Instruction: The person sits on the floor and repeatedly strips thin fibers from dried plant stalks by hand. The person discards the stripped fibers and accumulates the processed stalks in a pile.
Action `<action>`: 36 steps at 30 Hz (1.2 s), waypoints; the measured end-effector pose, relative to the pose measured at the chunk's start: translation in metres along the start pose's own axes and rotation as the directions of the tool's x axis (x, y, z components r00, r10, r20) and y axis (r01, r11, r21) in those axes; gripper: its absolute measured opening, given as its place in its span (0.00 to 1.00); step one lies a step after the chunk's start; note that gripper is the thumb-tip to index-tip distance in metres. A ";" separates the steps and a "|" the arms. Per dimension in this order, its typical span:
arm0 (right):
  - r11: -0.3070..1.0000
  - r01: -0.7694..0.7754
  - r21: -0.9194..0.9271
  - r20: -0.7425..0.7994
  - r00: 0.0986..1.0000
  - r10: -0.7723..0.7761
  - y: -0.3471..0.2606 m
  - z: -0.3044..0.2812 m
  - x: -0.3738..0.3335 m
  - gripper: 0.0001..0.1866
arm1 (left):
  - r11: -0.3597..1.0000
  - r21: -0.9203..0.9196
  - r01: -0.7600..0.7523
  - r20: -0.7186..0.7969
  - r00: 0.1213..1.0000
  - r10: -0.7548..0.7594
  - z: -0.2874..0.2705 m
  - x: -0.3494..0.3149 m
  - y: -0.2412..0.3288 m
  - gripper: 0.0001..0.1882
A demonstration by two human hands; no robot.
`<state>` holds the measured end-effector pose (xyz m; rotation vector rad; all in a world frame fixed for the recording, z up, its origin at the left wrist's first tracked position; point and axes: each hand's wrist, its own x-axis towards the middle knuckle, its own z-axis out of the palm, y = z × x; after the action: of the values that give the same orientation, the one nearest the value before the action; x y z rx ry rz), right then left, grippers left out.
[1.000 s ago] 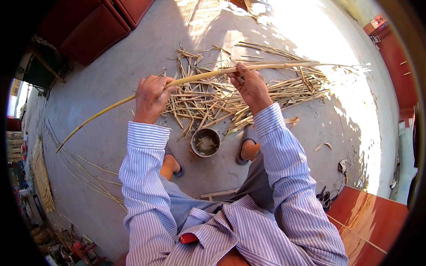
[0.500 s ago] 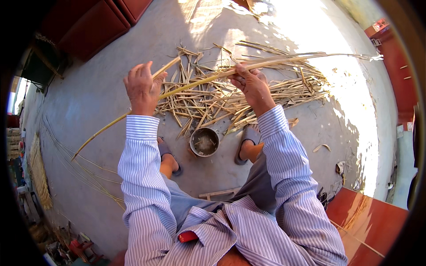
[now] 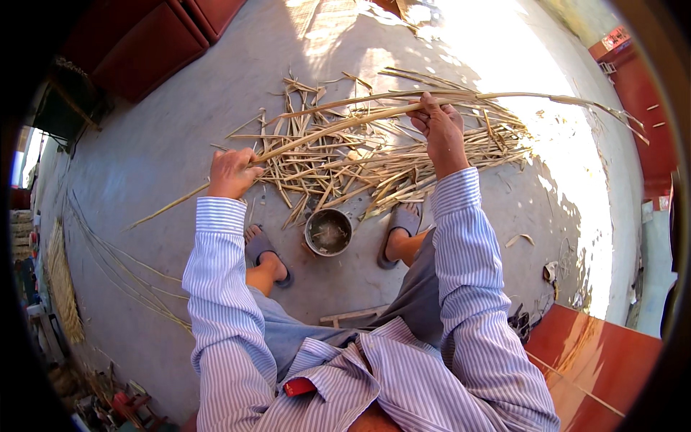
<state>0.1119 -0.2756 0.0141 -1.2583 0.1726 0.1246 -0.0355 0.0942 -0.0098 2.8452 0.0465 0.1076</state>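
Observation:
A long, dry reed-like stalk (image 3: 331, 130) stretches slantwise between my hands, its thin left end low and its frayed right end over the sunlit floor. My left hand (image 3: 233, 173) is closed around its left part. Farther right and higher, my right hand (image 3: 440, 128) pinches it between thumb and fingers. A thin strip (image 3: 345, 103) runs above the stalk, its left end free; whether it is still joined to the stalk is unclear. Below lies a loose pile of dry stalks (image 3: 446, 155) and peeled husks. Between my feet stands a round metal bowl (image 3: 314, 242) with bits inside.
Several long thin stalks (image 3: 122, 270) lie on the floor at left, beside a straw bundle (image 3: 65, 281). A dark red sofa (image 3: 151, 54) stands at far left. A red-brown panel (image 3: 597, 353) lies at lower right, near a low wooden piece (image 3: 353, 315).
My right hand has moved right and slightly up along the stalk. My left hand has dropped and closed on the stalk; the short upright piece beside it no longer shows there.

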 end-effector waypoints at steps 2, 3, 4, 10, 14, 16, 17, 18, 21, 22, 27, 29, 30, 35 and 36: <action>0.999 0.042 -0.001 0.047 0.998 -0.042 0.000 0.004 -0.006 0.11 | 0.925 -0.375 0.066 0.107 0.994 -0.028 0.000 0.010 0.035 0.10; 0.998 0.062 0.013 0.076 0.995 -0.063 -0.001 0.010 -0.010 0.11 | 0.879 -0.471 0.073 0.122 0.992 -0.017 0.003 0.014 0.041 0.11; 0.996 0.081 0.027 0.104 0.991 -0.084 -0.003 0.016 -0.014 0.11 | 0.824 -0.561 0.081 0.136 0.991 -0.005 0.008 0.018 0.044 0.11; 0.981 0.179 0.068 0.285 0.939 -0.191 -0.012 0.014 -0.020 0.11 | 0.456 -0.841 0.292 0.347 0.937 0.039 0.008 0.027 0.052 0.13; 0.968 0.239 0.079 0.367 0.895 -0.252 -0.017 0.008 -0.021 0.12 | 0.345 -0.844 0.410 0.453 0.890 0.048 0.006 0.029 0.043 0.16; 0.954 0.286 0.095 0.407 0.863 -0.299 -0.019 0.004 -0.024 0.12 | 0.302 -0.854 0.424 0.457 0.888 0.044 0.009 0.029 0.042 0.15; 0.950 0.300 0.085 0.418 0.854 -0.308 -0.020 0.003 -0.025 0.13 | 0.290 -0.862 0.415 0.444 0.895 0.039 0.012 0.030 0.041 0.15; 0.946 0.314 0.079 0.427 0.847 -0.317 -0.020 0.002 -0.026 0.13 | 0.282 -0.869 0.406 0.432 0.901 0.034 0.013 0.030 0.041 0.15; 0.936 0.342 0.081 0.465 0.818 -0.339 -0.022 0.000 -0.027 0.12 | 0.177 -0.911 0.372 0.368 0.928 -0.053 0.014 0.025 0.040 0.12; 0.935 0.345 0.081 0.479 0.809 -0.340 -0.023 -0.002 -0.026 0.12 | 0.088 -0.934 0.348 0.337 0.934 -0.119 0.014 0.026 0.034 0.12; 0.940 0.332 0.075 0.357 0.871 -0.336 -0.027 -0.021 -0.028 0.12 | -0.007 -0.983 0.183 0.166 0.876 -0.452 0.001 0.028 -0.012 0.15; 0.957 0.288 0.013 0.301 0.912 -0.279 -0.025 -0.020 -0.029 0.10 | 0.308 -0.920 0.241 0.031 0.830 -0.558 -0.002 0.027 -0.022 0.15; 0.966 0.260 -0.014 0.276 0.929 -0.246 -0.024 -0.019 -0.028 0.10 | 0.453 -0.848 0.274 -0.050 0.810 -0.585 -0.007 0.029 -0.020 0.15; 0.986 0.167 -0.015 0.188 0.969 -0.161 -0.010 0.006 -0.030 0.11 | 0.949 0.258 0.183 -0.518 0.855 -0.024 -0.015 0.020 0.016 0.16; 0.990 0.140 -0.004 0.174 0.975 -0.137 -0.005 0.012 -0.030 0.12 | 0.973 0.226 0.048 -0.570 0.817 0.092 -0.022 0.023 0.034 0.16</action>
<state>0.0841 -0.2656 0.0282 -1.2654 -0.0668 0.1145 -0.0138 0.0687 0.0224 2.9208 0.1635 1.0373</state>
